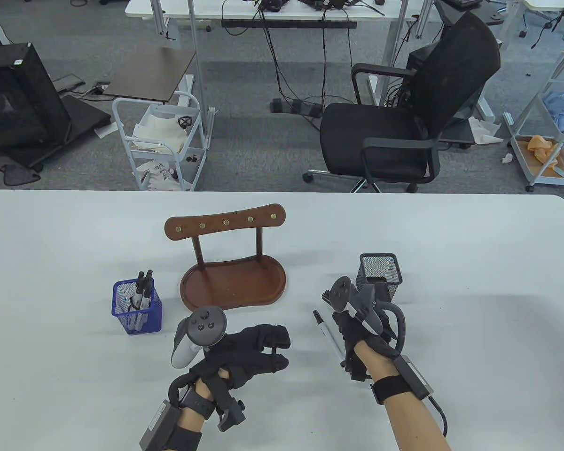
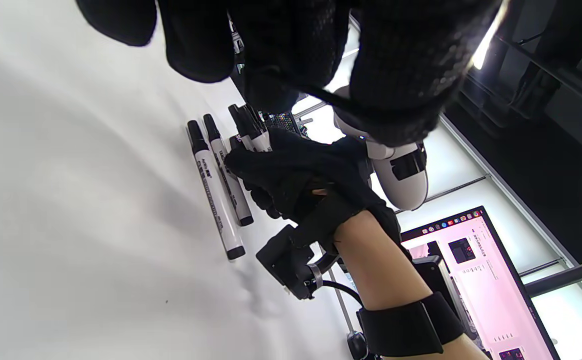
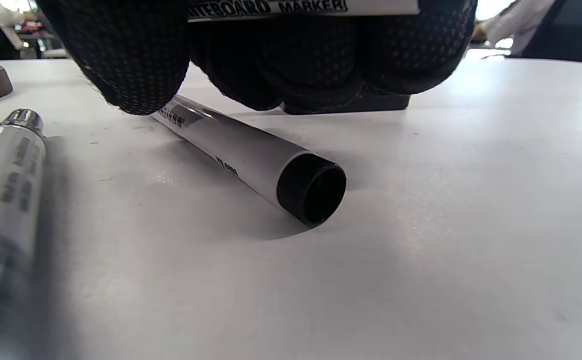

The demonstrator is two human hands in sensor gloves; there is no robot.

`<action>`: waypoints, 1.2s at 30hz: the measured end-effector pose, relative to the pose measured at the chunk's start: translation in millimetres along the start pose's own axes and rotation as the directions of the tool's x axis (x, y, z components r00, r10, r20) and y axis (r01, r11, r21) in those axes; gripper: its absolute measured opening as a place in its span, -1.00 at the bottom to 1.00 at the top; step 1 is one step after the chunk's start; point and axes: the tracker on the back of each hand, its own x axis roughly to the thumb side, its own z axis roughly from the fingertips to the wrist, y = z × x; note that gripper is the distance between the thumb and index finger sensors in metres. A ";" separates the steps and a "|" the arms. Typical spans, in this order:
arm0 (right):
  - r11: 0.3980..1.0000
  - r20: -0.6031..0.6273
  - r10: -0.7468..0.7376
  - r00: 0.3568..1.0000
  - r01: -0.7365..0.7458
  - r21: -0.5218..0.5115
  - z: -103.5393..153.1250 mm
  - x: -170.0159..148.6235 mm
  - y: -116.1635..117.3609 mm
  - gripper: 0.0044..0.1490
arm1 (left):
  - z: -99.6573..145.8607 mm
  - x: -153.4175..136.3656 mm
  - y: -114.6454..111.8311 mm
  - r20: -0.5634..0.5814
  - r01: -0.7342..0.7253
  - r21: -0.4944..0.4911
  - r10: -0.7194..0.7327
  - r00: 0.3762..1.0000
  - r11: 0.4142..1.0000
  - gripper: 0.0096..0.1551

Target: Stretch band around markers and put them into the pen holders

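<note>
Nearest, the gloved left hand hovers over the white table, fingers curled; the left wrist view hints at a thin black band strung across them. The gloved right hand, just in front of the black mesh pen holder, curls round white-barrelled whiteboard markers; two more markers lie beside it, which the table view barely shows. This looks like the gathering step; next, collect those and stretch the band. Left of that holder, past the brown wooden stand, the blue mesh holder already has markers.
</note>
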 end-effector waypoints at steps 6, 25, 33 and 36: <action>0.999 -0.011 0.029 1.000 -0.029 0.021 -2.7 5.8 5.5 -0.30 | -0.2 -0.2 0.2 -0.001 -0.001 -0.001 0.001 1.000 1.000 -0.18; 0.977 -0.008 -0.047 0.999 0.048 0.206 -10.9 -2.4 9.8 -0.36 | -0.1 -0.8 0.3 -0.003 -0.005 -0.003 0.005 1.000 1.000 -0.18; 0.941 0.033 -0.162 0.986 0.145 0.305 -0.7 -5.9 -5.1 -0.42 | -0.4 -0.7 0.0 0.000 -0.003 -0.003 0.003 1.000 1.000 -0.18; 0.926 0.053 -0.210 0.976 0.181 0.331 4.5 -4.6 -11.1 -0.43 | -0.6 -0.8 -0.3 0.000 -0.002 -0.004 0.002 1.000 1.000 -0.18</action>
